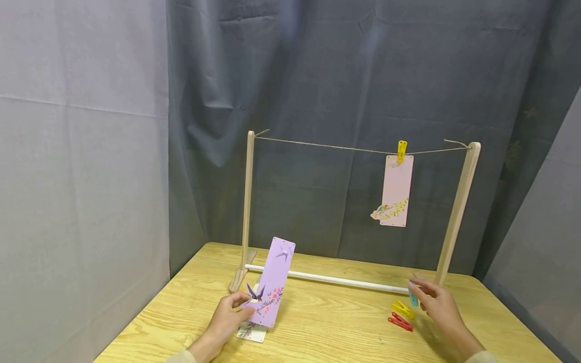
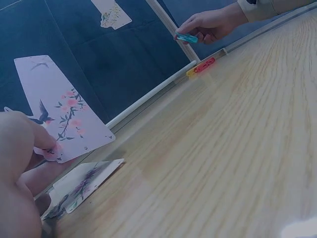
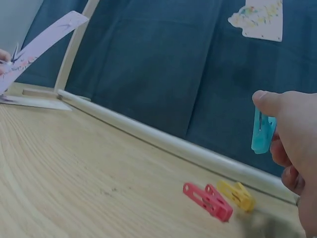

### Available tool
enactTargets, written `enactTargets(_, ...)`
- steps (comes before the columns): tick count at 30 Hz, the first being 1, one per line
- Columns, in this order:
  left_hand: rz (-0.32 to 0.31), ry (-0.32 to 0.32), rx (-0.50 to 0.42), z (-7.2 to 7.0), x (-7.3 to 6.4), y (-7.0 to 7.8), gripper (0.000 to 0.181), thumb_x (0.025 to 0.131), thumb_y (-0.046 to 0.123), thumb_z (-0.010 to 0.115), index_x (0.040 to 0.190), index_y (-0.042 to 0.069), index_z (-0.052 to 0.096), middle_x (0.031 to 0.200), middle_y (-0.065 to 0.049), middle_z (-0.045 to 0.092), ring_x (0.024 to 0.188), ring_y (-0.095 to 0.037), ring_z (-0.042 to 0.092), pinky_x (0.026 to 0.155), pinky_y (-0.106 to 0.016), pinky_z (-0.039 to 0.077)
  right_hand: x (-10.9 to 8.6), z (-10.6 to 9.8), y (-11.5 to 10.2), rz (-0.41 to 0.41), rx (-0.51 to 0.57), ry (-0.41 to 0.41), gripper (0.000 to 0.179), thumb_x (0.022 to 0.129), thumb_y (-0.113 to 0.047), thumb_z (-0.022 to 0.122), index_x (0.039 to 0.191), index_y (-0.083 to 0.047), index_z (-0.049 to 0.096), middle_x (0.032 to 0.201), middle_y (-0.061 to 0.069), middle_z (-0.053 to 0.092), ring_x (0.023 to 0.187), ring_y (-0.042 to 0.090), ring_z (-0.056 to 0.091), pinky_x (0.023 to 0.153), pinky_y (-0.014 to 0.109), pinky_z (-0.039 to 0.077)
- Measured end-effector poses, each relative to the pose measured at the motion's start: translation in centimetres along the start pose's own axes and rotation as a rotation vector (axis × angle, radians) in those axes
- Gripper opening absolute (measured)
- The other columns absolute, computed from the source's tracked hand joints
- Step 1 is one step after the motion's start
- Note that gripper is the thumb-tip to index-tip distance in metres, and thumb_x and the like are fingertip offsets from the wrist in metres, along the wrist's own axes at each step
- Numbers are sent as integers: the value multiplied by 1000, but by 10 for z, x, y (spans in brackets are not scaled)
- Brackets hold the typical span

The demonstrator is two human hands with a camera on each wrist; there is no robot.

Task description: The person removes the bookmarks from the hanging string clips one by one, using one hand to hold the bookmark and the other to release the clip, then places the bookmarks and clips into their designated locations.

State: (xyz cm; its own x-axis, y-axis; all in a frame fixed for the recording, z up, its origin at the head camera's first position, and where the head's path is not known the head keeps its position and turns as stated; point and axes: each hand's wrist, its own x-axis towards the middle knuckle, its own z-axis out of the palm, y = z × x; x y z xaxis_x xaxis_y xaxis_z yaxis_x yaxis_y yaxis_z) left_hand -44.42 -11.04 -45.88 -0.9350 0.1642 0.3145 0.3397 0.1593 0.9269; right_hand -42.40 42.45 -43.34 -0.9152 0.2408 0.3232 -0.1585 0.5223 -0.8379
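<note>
My left hand (image 1: 231,318) pinches a purple bookmark (image 1: 275,282) by its lower left edge. The card is tilted up, printed with swallows and pink blossoms. Beneath it a white flowered bookmark (image 1: 252,332) lies on the table, partly covered. At the right, my right hand (image 1: 433,301) holds a blue clothespin (image 3: 262,131) between thumb and fingers, raised over the table. Below that hand lie a yellow clothespin (image 1: 403,309) and a red clothespin (image 1: 400,321), side by side. A pink bookmark (image 1: 396,189) hangs from the string by another yellow clothespin (image 1: 401,151).
A wooden frame stands at the back, with a left post (image 1: 248,196), a right post (image 1: 458,212) and a white bar (image 1: 345,280) low between them. A thin string (image 1: 317,144) runs between the post tops. Dark curtain (image 1: 299,201) hangs behind the wooden table (image 1: 327,327).
</note>
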Motion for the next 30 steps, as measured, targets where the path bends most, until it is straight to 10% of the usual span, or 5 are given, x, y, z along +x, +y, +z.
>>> enactTargets(12, -25, 0, 29, -7, -7, -1, 23, 91, 1, 73, 112, -5, 66, 124, -18, 64, 119, -35, 56, 87, -36, 56, -11, -6, 32, -38, -306, 129, 64, 103, -50, 61, 136, 4, 63, 114, 27, 70, 113, 52, 59, 90, 65, 47)
enactTargets(30, 0, -32, 103, -8, -15, 0, 18, 88, 2, 75, 105, 0, 68, 115, -9, 68, 121, -35, 56, 95, -44, 50, -7, 0, 53, -62, -530, 76, 56, 105, -41, 61, 133, 7, 63, 101, 17, 71, 95, 46, 66, 72, 59, 53)
